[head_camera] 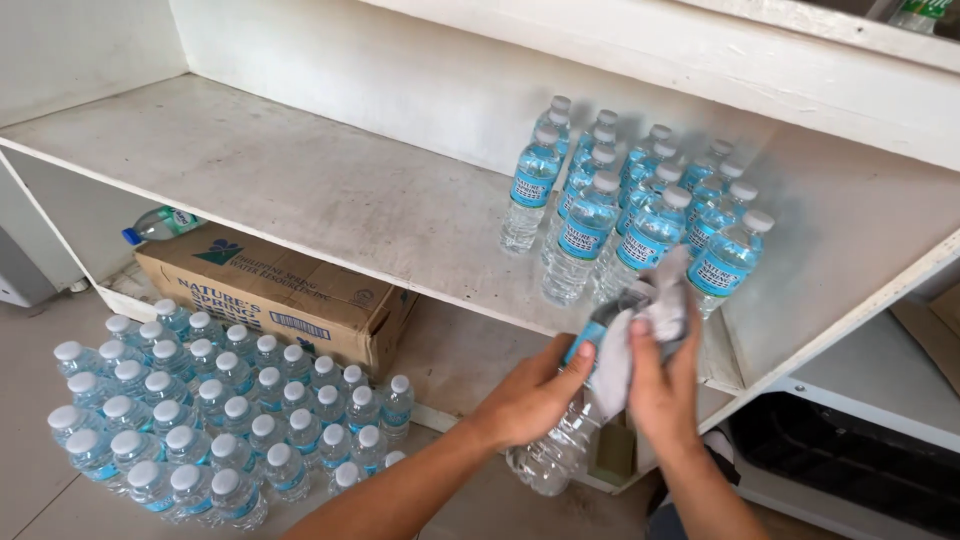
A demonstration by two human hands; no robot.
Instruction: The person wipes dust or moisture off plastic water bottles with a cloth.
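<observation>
My left hand (530, 396) grips a clear plastic water bottle (560, 450) with a blue label, held tilted in front of the shelf edge. My right hand (660, 385) presses a crumpled grey-white cloth (640, 320) around the bottle's upper part, hiding its cap. Just behind, several matching bottles with white caps (640, 200) stand in rows on the right part of the white shelf (300, 180).
On the floor at the left, many more capped bottles (220, 400) stand packed together. A brown cardboard box (280, 300) sits under the shelf, with one bottle lying behind it (160, 225). A higher shelf (700, 50) runs above. A dark opening (850, 460) lies low on the right.
</observation>
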